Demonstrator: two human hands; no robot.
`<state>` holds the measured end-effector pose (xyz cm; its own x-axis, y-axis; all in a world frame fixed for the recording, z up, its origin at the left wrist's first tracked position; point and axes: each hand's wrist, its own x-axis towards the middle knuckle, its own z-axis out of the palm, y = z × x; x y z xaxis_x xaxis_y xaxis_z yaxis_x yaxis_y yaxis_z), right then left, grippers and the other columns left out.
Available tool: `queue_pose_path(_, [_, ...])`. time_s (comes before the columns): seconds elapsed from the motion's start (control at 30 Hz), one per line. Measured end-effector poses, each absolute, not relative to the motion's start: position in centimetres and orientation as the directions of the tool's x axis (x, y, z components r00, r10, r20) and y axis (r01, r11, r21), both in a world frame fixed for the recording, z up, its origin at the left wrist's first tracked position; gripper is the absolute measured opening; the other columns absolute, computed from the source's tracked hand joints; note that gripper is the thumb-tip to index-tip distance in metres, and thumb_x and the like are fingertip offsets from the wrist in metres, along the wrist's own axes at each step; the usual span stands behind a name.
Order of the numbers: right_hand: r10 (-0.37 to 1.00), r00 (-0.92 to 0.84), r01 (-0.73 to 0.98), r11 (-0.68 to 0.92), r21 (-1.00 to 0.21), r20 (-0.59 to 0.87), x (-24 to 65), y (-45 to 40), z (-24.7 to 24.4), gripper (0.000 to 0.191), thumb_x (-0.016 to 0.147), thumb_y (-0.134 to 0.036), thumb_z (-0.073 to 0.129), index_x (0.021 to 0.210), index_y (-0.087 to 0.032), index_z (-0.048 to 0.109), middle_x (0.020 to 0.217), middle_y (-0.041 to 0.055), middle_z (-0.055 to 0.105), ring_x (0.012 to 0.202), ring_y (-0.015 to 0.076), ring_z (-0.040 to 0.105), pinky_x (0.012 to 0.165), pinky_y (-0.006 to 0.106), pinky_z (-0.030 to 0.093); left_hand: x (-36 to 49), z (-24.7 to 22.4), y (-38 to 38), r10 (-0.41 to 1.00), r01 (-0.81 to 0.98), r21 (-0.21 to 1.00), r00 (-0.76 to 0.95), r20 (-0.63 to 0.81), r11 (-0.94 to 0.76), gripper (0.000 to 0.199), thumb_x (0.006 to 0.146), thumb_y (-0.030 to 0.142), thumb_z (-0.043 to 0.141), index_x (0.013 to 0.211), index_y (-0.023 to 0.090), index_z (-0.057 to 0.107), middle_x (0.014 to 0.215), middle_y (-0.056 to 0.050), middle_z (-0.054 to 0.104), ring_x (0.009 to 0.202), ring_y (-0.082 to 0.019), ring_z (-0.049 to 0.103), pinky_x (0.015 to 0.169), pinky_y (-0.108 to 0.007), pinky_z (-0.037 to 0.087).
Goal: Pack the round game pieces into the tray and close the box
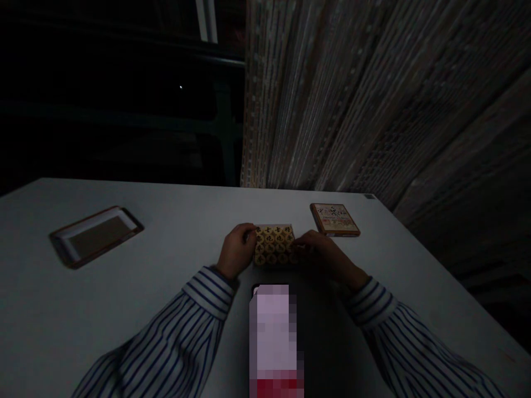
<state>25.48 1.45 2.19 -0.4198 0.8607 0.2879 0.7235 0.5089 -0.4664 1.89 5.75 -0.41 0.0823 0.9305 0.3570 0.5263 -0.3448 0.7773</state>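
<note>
A block of round, pale Chinese chess pieces [271, 239] with dark characters lies in neat rows on the table before me, seemingly in a shallow tray. My left hand [237, 249] is closed at the block's left side, its fingertips on the far left corner. From the right, my right hand [321, 254] reaches in with bent fingers pressed against the pieces at the right edge. Shadow hides the thumb and what exactly lies under those fingers.
On the white table [178, 232], an open box part with a pale rim [97, 235] lies at the left. A printed box lid [335, 219] is at the back right. Close to me is a phone [274, 331] with a blurred-out screen. A patterned curtain [315, 99] hangs behind; the light is dim.
</note>
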Motion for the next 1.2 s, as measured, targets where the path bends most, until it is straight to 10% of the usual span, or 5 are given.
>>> queue_pose_path(1.2, [0.869,-0.400,0.719,0.495,-0.488,0.292,25.5,0.5,3.1,0.019,0.078,-0.022,0.057,0.097,-0.021,0.061,0.085,0.0046,0.059,0.072,0.0141,0.056,0.063,0.029,0.047,1.9,-0.6,5.9,0.921,0.525,0.768,0.084,0.381,-0.366,0.022,0.078,0.023,0.047,0.092,0.016,0.062,0.094,-0.007,0.065,0.089,-0.019,0.060,0.083,-0.034,0.048])
